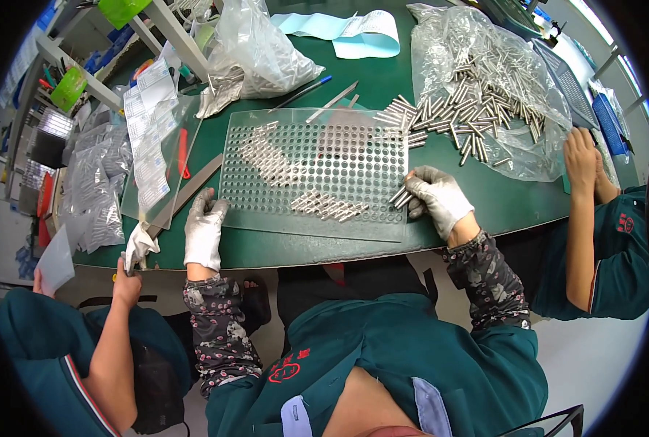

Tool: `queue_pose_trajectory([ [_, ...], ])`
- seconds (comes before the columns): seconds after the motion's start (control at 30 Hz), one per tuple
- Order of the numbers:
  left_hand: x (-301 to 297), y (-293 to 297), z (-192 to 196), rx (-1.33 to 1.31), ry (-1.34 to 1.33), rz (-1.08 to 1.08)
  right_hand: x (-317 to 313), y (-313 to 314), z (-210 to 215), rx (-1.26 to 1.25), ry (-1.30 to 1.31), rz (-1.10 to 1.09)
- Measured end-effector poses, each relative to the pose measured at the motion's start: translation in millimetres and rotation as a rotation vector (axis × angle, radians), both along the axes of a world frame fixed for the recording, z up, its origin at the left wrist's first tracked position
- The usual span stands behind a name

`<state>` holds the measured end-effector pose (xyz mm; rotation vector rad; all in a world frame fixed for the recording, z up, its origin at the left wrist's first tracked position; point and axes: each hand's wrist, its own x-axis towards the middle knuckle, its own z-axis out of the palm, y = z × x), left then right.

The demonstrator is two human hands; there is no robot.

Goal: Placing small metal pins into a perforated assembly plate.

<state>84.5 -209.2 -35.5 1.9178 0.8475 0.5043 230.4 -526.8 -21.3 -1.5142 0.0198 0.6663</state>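
A clear perforated plate with rows of round holes lies on the green table in front of me. Short metal pins stand tilted in some of its holes, in a group near the front and another toward the upper left. My left hand, in a whitish glove, rests at the plate's left edge, thumb and fingers apart, with nothing seen in it. At the right edge, my gloved right hand is closed around a few metal pins, their ends pointing left over the plate.
A plastic bag spills loose pins at the right. Behind the plate are another bag, a pen and blue paper. Left lie a long metal blade and a red-handled tool. Co-workers' arms flank me.
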Motion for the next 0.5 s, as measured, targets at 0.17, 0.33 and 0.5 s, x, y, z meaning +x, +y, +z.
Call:
queue_pose_trajectory([
  [0.17,-14.5,2.4,-5.6,-1.025,-0.676,-0.182,1.6,-1.6,-1.2,0.010,-0.007,0.030],
  [0.33,-8.7,-43.3,7.0,-1.220,-0.930,-0.441,1.6,-2.8,-3.5,-0.027,-0.011,0.014],
  [0.5,-2.5,-73.5,-16.6,-1.478,-1.101,-0.560,1.9,0.3,-2.9,-0.040,-0.007,0.012],
])
